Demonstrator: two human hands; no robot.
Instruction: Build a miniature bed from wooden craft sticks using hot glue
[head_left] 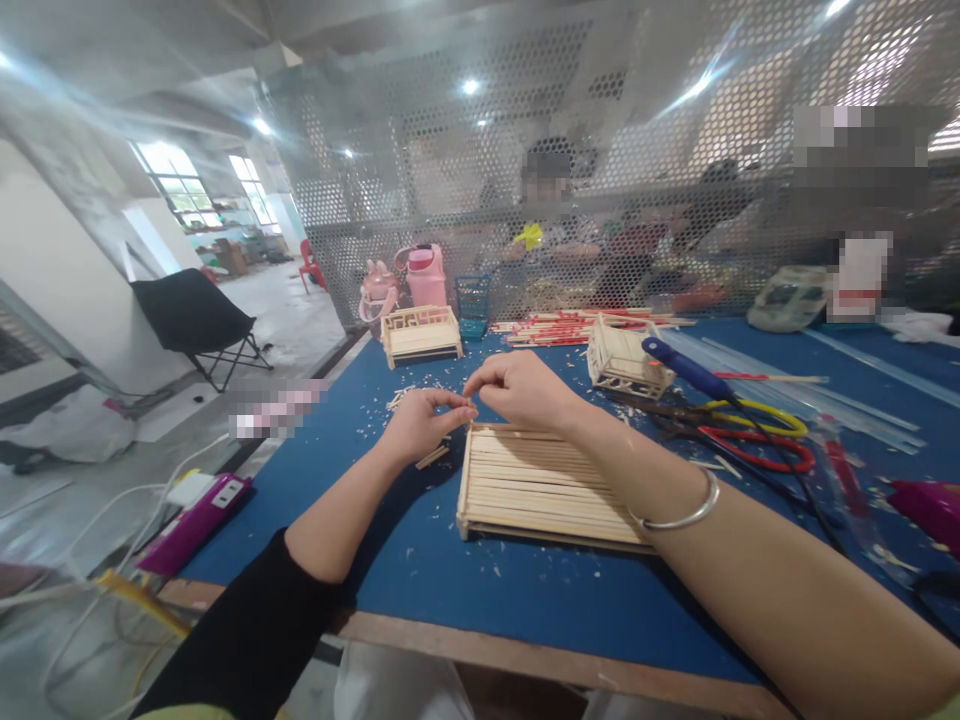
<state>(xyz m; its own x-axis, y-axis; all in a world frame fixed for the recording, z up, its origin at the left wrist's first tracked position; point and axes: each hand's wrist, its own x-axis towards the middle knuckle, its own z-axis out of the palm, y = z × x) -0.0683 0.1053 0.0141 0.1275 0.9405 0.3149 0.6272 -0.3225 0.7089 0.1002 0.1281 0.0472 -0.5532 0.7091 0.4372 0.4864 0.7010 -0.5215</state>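
A flat platform of pale wooden sticks (551,485) lies on the blue tabletop in front of me. At its far left corner my left hand (427,425) is closed in a pinch, thumb and forefinger together. Opposite it, my right hand (521,390) curls closed, its fingertips nearly meeting the left ones. Whatever sits between the fingertips is too small to make out. My right forearm, with a silver bangle (686,510), crosses over the platform and hides its right part. Short cut stick pieces (433,457) lie beside my left hand.
Behind are a small stick-built bench (422,335), another stick frame (626,358) and red-tipped sticks (570,327). To the right lie a blue-handled soldering-iron-like tool (690,370), red-and-yellow-handled scissors (757,435) and clear strips. A purple power strip (195,520) sits at the left edge. A perforated screen (465,150) stands behind.
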